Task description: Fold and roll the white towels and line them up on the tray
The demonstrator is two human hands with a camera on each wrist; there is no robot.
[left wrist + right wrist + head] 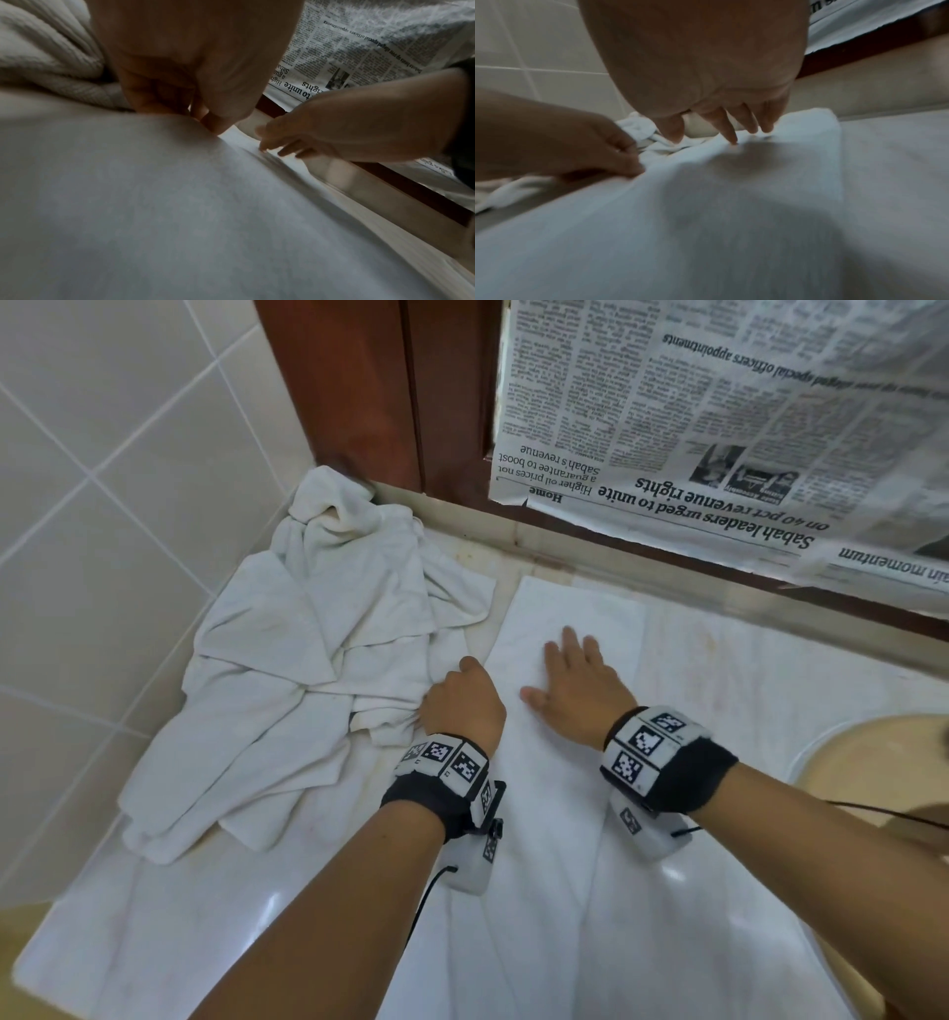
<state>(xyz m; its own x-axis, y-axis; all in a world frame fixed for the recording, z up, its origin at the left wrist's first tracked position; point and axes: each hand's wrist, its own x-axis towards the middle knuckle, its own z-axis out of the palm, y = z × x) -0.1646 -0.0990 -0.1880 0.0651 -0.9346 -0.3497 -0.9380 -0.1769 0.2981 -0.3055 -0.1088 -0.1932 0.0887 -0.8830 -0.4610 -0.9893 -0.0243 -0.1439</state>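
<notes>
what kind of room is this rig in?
Probably a bathroom or washroom. The wall is glazed white tile, the towels lie on a pale marble-look counter, and the rim of a cream basin shows at right. Newspaper covers a wood-framed window or mirror.

1. Your left hand (pixel 464 701): knuckles up, fingers curled under, thumb and fingers pinching cloth at the fold's edge; just left of your right hand.
2. Your right hand (pixel 577 683): palm down, fingers straight and slightly spread, pressing flat.
3. Both forearms: extended forward, roughly parallel, banded at the wrists.
</notes>
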